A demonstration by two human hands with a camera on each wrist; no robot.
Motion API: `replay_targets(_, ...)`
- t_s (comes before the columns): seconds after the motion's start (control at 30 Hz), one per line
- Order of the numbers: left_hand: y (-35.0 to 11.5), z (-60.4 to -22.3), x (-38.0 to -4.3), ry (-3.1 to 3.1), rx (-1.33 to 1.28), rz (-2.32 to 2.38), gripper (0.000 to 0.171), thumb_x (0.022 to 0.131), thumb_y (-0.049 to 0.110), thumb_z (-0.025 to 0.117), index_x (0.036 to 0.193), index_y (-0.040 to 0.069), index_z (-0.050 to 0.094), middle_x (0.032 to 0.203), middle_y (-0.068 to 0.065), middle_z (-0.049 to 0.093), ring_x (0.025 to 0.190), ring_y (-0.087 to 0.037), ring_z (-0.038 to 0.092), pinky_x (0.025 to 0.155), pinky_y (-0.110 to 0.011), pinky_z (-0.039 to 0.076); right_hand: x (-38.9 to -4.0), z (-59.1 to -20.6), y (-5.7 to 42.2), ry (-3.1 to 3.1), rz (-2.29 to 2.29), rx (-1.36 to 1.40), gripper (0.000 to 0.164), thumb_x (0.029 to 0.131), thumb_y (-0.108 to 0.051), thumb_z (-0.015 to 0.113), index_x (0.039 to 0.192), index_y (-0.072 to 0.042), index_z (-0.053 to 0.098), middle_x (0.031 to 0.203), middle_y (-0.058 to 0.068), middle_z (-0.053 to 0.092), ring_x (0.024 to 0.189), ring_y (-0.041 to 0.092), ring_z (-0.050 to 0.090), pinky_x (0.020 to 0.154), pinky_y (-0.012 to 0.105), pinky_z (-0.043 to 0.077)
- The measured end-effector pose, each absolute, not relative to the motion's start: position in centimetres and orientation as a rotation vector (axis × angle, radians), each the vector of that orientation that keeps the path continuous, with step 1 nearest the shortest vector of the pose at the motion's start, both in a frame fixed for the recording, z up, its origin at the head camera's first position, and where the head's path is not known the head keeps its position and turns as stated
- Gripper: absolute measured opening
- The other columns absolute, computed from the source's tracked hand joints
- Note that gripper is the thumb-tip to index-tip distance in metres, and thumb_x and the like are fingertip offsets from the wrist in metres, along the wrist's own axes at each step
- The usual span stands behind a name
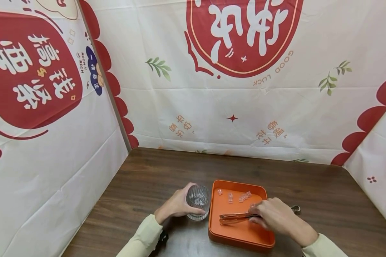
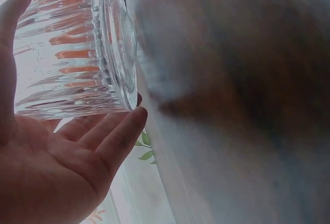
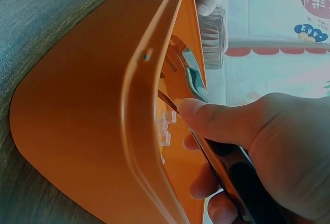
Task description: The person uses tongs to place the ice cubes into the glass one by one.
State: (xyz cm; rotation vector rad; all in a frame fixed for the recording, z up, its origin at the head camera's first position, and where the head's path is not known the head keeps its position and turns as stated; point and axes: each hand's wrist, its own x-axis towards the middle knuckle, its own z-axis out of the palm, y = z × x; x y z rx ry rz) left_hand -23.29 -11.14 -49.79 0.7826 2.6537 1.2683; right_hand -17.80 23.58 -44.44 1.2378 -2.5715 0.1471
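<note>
Over a shallow, orange, round-cornered rectangular tray (image 1: 241, 242), I am watching the right hand (image 1: 275, 216) clamping metal tongs with black grips (image 1: 234, 215), thumb pressing on top, fingers curling beneath. The tips are reaching low over the tray's floor; whether they are pinching anything, I cannot tell. Their tail end is poking out past the right rim. Small clear cube-like pieces (image 1: 230, 198) are lying toward the tray's far side. Just beside its left edge, the left hand (image 1: 180, 202) is wrapping thumb and fingers round a clear ribbed glass tumbler (image 1: 197, 191), holding it mouth-up. Both forearms are slanting in from below in pale cream sleeves (image 1: 144, 233). Around them, I am seeing a dark brown wood-grain table (image 1: 148, 175) stretching wide, giving room left of the tumbler and right of the tray. White printed cloth with red scalloped borders (image 1: 212, 103) is walling the far edge and both sides.
</note>
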Motion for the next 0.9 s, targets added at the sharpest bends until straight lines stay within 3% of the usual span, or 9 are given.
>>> replay_targets(0.17, -11.2, -49.9, -23.3, 2.652, 0.774, 1.262, 0.084, 0.066, 0.046, 0.091, 0.133, 0.016, 0.049, 0.109, -0.005, 0.07, 0.096, -0.016, 0.066, 0.084, -0.031, 0.053, -17.7, -44.1, 23.7, -2.551, 0.154, 1.197, 0.024, 0.081, -0.033, 0.079, 0.073, -0.03, 0.057, 0.067, -0.023, 0.051, 0.053, -0.003, 0.046, 0.044, 0.024, 0.036)
replay_targets(0.43, -11.2, -49.8, -23.2, 2.655, 0.786, 1.264, 0.082, 0.066, 0.045, 0.091, 0.132, 0.018, 0.049, 0.109, -0.004, 0.07, 0.096, -0.016, 0.066, 0.085, -0.031, 0.053, -18.0, -42.8, 24.2, -2.592, 0.178, 1.115, 0.007, 0.082, -0.03, 0.079, 0.084, -0.028, 0.073, 0.075, -0.02, 0.066, 0.055, -0.003, 0.052, 0.046, 0.025, 0.041)
replay_targets(0.67, -11.2, -49.9, -23.3, 2.651, 0.775, 1.264, 0.082, 0.066, 0.046, 0.091, 0.131, 0.019, 0.049, 0.108, -0.002, 0.069, 0.096, -0.016, 0.066, 0.085, -0.03, 0.053, -18.3, -42.3, 24.6, -2.584, 0.154, 1.059, 0.01, 0.082, -0.033, 0.079, 0.083, -0.029, 0.07, 0.069, -0.023, 0.059, 0.053, -0.004, 0.048, 0.046, 0.025, 0.04)
replay_targets(0.9, -11.2, -49.9, -23.4, 2.657, 0.785, 1.244, 0.084, 0.066, 0.046, 0.091, 0.132, 0.017, 0.048, 0.108, -0.002, 0.069, 0.096, -0.015, 0.066, 0.084, -0.03, 0.053, -18.6, -41.8, 24.8, -2.553, 0.149, 1.038, 0.01, 0.081, -0.03, 0.08, 0.089, -0.027, 0.075, 0.079, -0.017, 0.07, 0.056, -0.001, 0.058, 0.049, 0.028, 0.047)
